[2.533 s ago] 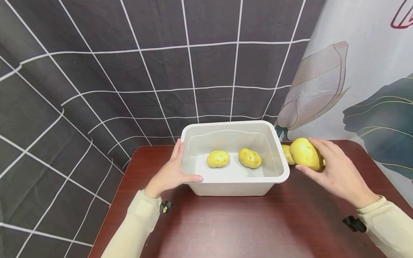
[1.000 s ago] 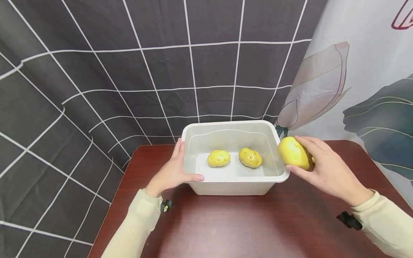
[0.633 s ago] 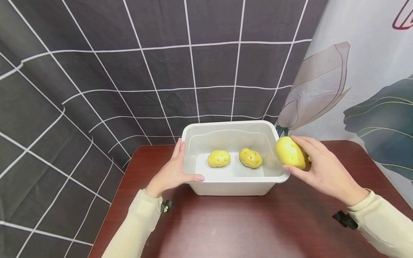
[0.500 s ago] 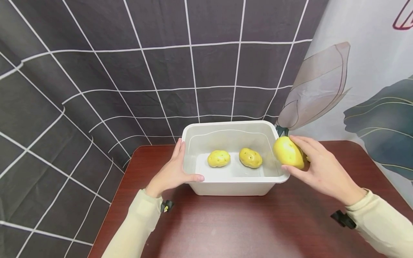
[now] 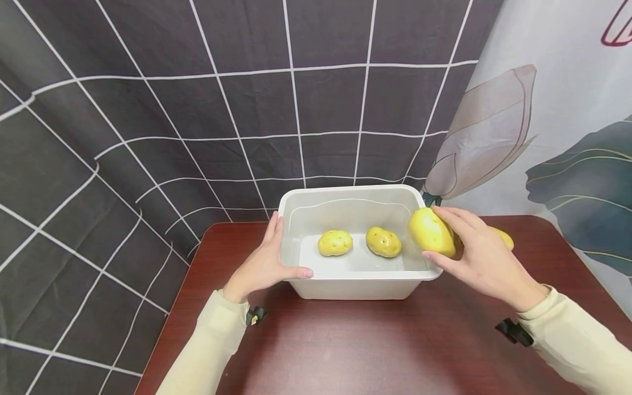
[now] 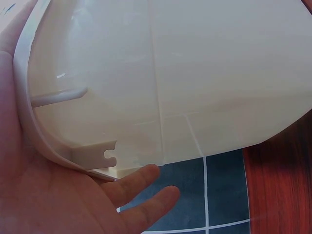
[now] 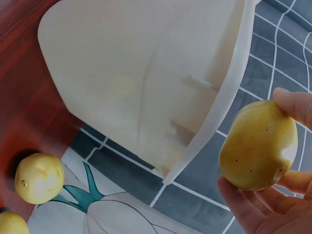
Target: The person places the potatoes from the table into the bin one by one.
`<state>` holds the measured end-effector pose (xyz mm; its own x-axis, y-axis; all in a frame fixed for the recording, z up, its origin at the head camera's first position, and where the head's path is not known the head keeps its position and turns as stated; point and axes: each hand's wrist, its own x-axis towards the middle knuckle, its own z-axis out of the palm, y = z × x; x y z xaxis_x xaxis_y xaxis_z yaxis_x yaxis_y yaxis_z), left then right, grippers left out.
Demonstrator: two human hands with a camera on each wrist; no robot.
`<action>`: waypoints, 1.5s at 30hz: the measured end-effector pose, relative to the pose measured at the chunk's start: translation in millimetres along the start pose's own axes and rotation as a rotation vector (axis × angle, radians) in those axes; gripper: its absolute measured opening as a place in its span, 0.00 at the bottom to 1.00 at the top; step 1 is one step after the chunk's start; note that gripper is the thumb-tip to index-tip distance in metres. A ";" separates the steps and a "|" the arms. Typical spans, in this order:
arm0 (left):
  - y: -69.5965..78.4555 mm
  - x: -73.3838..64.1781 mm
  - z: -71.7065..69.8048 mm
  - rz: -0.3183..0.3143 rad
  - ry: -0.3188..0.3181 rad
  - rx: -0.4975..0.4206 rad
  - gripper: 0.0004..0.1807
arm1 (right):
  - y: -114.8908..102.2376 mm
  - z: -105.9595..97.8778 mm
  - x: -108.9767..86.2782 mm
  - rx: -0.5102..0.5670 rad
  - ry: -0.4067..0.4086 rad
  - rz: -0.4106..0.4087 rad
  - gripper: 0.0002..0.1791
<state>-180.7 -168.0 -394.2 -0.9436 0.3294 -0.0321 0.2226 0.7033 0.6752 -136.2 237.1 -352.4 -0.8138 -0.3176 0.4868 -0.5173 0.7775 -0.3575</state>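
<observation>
Two yellow potatoes, a left one (image 5: pixel 334 243) and a right one (image 5: pixel 383 242), lie on the floor of a white plastic tub (image 5: pixel 353 275). My left hand (image 5: pixel 259 269) holds the tub's front left corner, thumb over the front rim and fingers along the left side; in the left wrist view two fingertips (image 6: pixel 168 195) extend past the rim. My right hand (image 5: pixel 476 255) grips a third, larger-looking potato (image 5: pixel 430 232) between thumb and fingers, raised at the tub's right rim. The right wrist view shows this held potato (image 7: pixel 258 145) beside the tub's outer wall.
More potatoes lie on the table right of the tub: one (image 7: pixel 39 179) near it and another (image 7: pixel 12 224) at the view's corner. Part of one potato (image 5: pixel 502 238) shows behind my right hand. The reddish-brown table (image 5: pixel 336 345) backs onto a dark gridded curtain (image 5: pixel 257 109).
My right hand has carried the potato leftward from the table's right side up to the tub's right rim, uncovering part of a potato behind it. My left hand and the tub stay put.
</observation>
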 end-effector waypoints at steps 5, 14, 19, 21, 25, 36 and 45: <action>0.8 -0.4 0.0 -0.004 -0.002 -0.007 0.77 | -2.3 3.5 2.1 -0.013 -0.002 -0.007 0.45; -0.1 0.1 0.4 -0.007 -0.001 -0.004 0.76 | -7.2 6.1 4.9 -0.002 -0.018 -0.009 0.45; -0.5 -0.1 0.2 -0.014 -0.006 0.004 0.77 | -9.5 7.9 6.2 0.010 -0.041 -0.005 0.45; -0.2 -0.3 0.1 -0.013 -0.008 0.004 0.77 | -10.0 8.9 6.6 0.014 -0.047 -0.002 0.46; -0.2 -0.1 -0.2 -0.011 -0.007 0.005 0.77 | -11.0 10.8 6.7 0.022 -0.055 0.005 0.46; -0.1 1.0 -0.4 -0.005 0.000 0.010 0.76 | -11.9 16.6 8.0 0.013 -0.061 -0.007 0.44; -0.9 1.2 0.4 0.000 0.001 -0.003 0.76 | -12.3 19.9 8.4 0.005 -0.079 -0.009 0.44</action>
<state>-182.0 -167.9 -395.1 -0.9439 0.3286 -0.0313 0.2217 0.7012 0.6777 -141.9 214.2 -359.8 -0.8274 -0.3664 0.4257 -0.5257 0.7719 -0.3575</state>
